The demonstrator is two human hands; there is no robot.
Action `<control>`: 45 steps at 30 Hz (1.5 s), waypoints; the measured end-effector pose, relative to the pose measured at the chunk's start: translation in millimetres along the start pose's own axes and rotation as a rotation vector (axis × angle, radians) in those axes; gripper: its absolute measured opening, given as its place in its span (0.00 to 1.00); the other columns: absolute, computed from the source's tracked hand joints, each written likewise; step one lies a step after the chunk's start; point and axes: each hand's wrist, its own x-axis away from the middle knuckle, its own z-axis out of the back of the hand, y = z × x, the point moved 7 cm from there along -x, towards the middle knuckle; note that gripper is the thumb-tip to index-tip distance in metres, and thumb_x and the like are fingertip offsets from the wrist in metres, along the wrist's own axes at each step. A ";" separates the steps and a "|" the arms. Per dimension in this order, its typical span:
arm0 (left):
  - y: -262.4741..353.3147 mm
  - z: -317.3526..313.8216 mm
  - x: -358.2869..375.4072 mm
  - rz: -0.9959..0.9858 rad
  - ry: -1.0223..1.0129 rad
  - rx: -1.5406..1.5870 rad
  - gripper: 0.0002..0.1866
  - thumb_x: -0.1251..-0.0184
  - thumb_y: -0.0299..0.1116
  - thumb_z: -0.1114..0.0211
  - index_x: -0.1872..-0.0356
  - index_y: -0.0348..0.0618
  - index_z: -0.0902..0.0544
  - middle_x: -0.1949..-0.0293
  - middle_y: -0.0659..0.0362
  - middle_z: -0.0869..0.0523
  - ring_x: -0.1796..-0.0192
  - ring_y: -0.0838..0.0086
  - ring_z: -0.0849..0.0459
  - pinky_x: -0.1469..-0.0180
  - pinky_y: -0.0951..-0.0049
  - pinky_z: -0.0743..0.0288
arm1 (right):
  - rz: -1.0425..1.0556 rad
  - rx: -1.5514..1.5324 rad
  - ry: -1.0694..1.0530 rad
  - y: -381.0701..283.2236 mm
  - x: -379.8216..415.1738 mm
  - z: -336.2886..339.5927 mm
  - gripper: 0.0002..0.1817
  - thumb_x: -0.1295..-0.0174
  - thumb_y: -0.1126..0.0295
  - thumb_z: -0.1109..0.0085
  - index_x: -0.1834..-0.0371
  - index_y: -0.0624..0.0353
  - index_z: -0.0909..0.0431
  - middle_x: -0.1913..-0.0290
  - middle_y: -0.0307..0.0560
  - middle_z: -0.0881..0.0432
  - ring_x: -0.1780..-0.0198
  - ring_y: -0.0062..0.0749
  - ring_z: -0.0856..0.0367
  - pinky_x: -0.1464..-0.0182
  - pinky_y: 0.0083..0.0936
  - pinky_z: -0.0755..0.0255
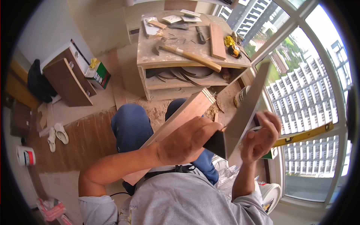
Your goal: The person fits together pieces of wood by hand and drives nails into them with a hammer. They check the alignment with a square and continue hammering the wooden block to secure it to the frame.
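A long wooden board (176, 120) with a layered end lies at a slant across my lap, under my left forearm. My left hand (183, 140) is closed beside it, with a dark wedge-shaped part (216, 144) of a tool coming out of the fist. From there a broad, tapering metal blade (245, 101), much like a handsaw's, rises towards the window. On the blade's far side is my right hand (262, 133), its fingers bent and closed. Something dark shows by those fingers, too covered to name.
Ahead stands a dusty wooden cabinet (144, 80), bearing a hammer (189, 56), a plank (217, 41) and a yellow tape measure (234, 51). A yellow spirit level (303, 134) is by the window at right. Slippers (61, 134), a green-and-white box (98, 76) and a bucket (26, 155) stand left.
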 end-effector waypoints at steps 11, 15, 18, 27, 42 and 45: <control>7.2 -17.0 4.9 -0.046 -0.024 0.133 0.29 0.35 0.25 0.32 0.31 0.33 0.26 0.45 0.48 0.21 0.47 0.54 0.17 0.40 0.57 0.20 | 0.133 0.267 -0.515 6.9 -43.7 22.9 0.12 0.42 0.66 0.32 0.61 0.61 0.19 0.64 0.49 0.11 0.58 0.50 0.10 0.36 0.57 0.24; -16.4 30.0 10.7 0.303 0.087 0.006 0.58 0.44 0.41 0.18 0.17 0.33 0.45 0.32 0.39 0.29 0.30 0.44 0.28 0.25 0.48 0.34 | -0.238 0.260 -0.319 41.7 -32.4 51.2 0.08 0.27 0.68 0.40 0.62 0.61 0.22 0.63 0.47 0.13 0.60 0.30 0.16 0.50 0.34 0.22; -60.4 32.4 34.1 0.623 -0.126 -0.045 0.60 0.42 0.47 0.17 0.17 0.31 0.47 0.28 0.36 0.32 0.24 0.42 0.34 0.22 0.49 0.38 | -0.437 0.201 -0.198 44.6 -24.1 36.2 0.13 0.18 0.61 0.43 0.55 0.61 0.20 0.63 0.43 0.13 0.61 0.23 0.19 0.54 0.25 0.25; -82.5 30.3 39.5 0.722 -0.083 -0.156 0.63 0.45 0.46 0.16 0.17 0.31 0.50 0.24 0.32 0.38 0.22 0.38 0.33 0.22 0.50 0.35 | -0.391 0.268 -0.367 11.2 16.5 -73.5 0.04 0.29 0.79 0.37 0.55 0.66 0.18 0.65 0.56 0.18 0.65 0.48 0.16 0.60 0.36 0.24; -104.7 -3.9 4.9 0.751 -0.153 -0.153 0.71 0.51 0.45 0.14 0.16 0.32 0.59 0.21 0.30 0.39 0.25 0.37 0.27 0.26 0.53 0.28 | -0.463 0.407 -0.387 27.0 37.4 -79.2 0.05 0.27 0.71 0.36 0.54 0.59 0.17 0.60 0.52 0.17 0.63 0.55 0.15 0.62 0.45 0.24; -107.4 -5.9 0.2 0.804 -0.163 -0.130 0.70 0.50 0.43 0.15 0.16 0.32 0.59 0.24 0.29 0.34 0.26 0.38 0.25 0.26 0.55 0.28 | -0.420 0.420 -0.385 26.4 41.1 -76.7 0.05 0.27 0.72 0.36 0.52 0.58 0.17 0.59 0.50 0.17 0.60 0.53 0.15 0.60 0.44 0.23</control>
